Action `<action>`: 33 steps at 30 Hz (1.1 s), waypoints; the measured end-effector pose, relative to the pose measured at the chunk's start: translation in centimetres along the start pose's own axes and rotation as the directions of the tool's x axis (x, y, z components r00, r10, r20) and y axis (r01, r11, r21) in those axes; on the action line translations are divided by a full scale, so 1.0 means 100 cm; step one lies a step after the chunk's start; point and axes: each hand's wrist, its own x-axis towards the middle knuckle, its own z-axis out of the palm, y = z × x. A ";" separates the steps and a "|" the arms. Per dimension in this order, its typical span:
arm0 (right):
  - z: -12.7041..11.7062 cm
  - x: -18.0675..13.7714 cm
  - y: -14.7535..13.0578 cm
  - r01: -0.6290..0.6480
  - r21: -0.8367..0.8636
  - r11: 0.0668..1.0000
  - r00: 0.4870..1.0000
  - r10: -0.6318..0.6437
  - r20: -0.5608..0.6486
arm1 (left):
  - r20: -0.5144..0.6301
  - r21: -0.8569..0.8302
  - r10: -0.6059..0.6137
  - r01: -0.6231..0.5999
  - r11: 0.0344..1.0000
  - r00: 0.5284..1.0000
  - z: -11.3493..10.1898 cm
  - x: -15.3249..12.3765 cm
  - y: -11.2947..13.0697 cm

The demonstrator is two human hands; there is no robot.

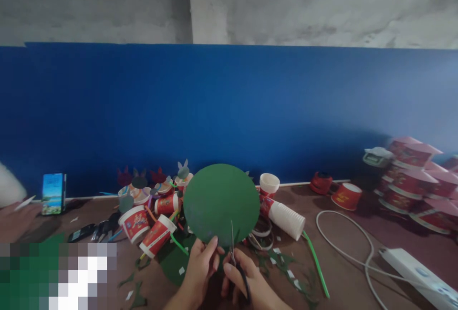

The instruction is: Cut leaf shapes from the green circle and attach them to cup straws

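I hold up a round green paper disc (221, 202) in front of me. My left hand (201, 264) pinches its lower edge between thumb and fingers. My right hand (243, 276) is closed around a pair of scissors (234, 248) with black handles. The blades point upward and reach into the disc's bottom edge. Green paper scraps (282, 262) lie on the brown table (343, 272) under and to the right of my hands.
Red-and-white paper cups (153, 226) with straws crowd the left-centre; a sleeve of white cups (286, 217) lies right. Stacked red bowls (411, 171) stand far right, a white power strip (418, 269) and cable near them. A phone (53, 193) leans on the blue wall. Another person's hand (14, 219) rests far left.
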 end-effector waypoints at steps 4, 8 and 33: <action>0.001 -0.001 -0.002 0.025 0.011 1.000 1.000 -0.025 0.008 | -0.027 0.096 0.077 -0.075 0.993 0.997 -0.001 -0.001 -0.002; 0.002 -0.002 -0.004 0.067 -0.010 0.998 0.997 -0.067 -0.031 | -0.061 0.151 0.150 -0.140 0.979 0.987 -0.001 -0.003 0.000; -0.001 0.001 0.000 0.113 -0.066 0.991 0.990 -0.118 -0.072 | -0.089 0.222 0.223 -0.199 0.954 0.971 0.000 -0.005 0.010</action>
